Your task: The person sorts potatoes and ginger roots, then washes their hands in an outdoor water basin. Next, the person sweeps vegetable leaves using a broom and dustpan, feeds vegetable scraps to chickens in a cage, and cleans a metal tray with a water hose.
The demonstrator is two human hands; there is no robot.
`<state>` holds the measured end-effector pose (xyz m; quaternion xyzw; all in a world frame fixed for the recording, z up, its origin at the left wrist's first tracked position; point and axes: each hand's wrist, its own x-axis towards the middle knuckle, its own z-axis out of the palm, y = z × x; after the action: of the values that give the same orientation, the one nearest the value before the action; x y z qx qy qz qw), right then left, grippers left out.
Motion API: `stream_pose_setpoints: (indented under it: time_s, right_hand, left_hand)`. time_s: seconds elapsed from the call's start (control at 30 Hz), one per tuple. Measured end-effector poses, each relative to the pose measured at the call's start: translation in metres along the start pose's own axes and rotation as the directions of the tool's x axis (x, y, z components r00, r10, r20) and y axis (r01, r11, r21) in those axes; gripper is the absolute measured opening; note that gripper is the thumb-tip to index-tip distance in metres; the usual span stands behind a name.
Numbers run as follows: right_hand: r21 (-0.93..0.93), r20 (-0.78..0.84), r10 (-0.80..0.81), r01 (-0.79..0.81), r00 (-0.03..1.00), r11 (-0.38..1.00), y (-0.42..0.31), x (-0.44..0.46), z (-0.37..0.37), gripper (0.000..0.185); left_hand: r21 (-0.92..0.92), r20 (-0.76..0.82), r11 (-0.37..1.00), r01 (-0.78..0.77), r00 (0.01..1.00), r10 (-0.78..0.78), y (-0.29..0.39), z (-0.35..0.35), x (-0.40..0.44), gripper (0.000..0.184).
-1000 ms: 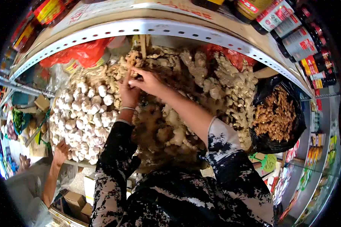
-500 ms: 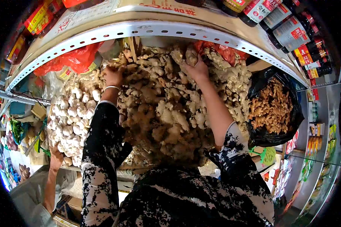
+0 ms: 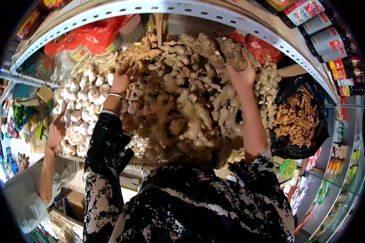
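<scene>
A large heap of ginger (image 3: pixel 190 109) fills the middle of the shelf. My right hand (image 3: pixel 244 75) is at its far right part, fingers and thumb wrapped round a thick, dirt-covered piece of ginger (image 3: pixel 235 54). My left hand (image 3: pixel 120 83), with a white band at the wrist, is at the heap's left edge, beside the garlic bulbs (image 3: pixel 81 93). Its fingers curl down among the ginger, and what they hold is hidden.
Another person's hand (image 3: pixel 56 131) touches the near left of the garlic. A black plastic bag (image 3: pixel 322 137) with smaller brown roots stands at right. Overhead runs a white perforated shelf edge (image 3: pixel 182 7); bottles (image 3: pixel 328 44) stand above right. Red bags (image 3: pixel 97 34) lie at the back.
My right hand has moved right with the ginger, its palm turned more upward. My left hand stays by the garlic's edge. The whole view has shifted, and the other person's hand is farther up the garlic.
</scene>
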<state>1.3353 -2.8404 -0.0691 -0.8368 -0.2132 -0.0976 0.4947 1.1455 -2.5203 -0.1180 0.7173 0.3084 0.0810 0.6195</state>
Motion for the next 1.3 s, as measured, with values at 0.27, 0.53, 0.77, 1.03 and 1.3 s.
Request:
stream_pose_setpoints:
  time_s: [0.27, 0.53, 0.77, 1.03, 1.3]
  right_hand:
    - [-0.148, 0.489, -0.129, 0.228, 0.863, 0.962, -0.088, -0.053, -0.017, 0.074]
    - [-0.02, 0.515, -0.565, 0.668, 0.644, 0.744, -0.136, -0.067, -0.024, 0.069]
    - [0.317, 0.445, -0.879, 0.887, 0.172, 0.334, -0.15, -0.118, 0.011, 0.029]
    - [0.536, 0.442, -0.897, 0.808, -0.02, 0.246, -0.108, -0.194, 0.053, 0.039]
    - [0.444, 0.555, -0.638, 0.458, 0.534, 0.77, -0.09, -0.115, 0.015, 0.016]
  left_hand:
    - [-0.243, -0.127, 0.968, -0.058, 0.992, 0.028, -0.019, -0.026, -0.115, 0.022]
    - [-0.589, -0.003, 0.732, 0.342, 0.905, -0.425, -0.073, 0.01, -0.229, 0.021]
    - [-0.731, 0.087, 0.565, 0.382, 0.874, -0.477, -0.105, 0.007, -0.252, 0.031]
    - [-0.892, -0.052, 0.439, 0.112, 0.937, -0.345, -0.092, 0.043, -0.297, 0.05]
    - [-0.53, -0.306, 0.841, 0.108, 0.9, -0.309, -0.063, 0.081, -0.3, 0.054]
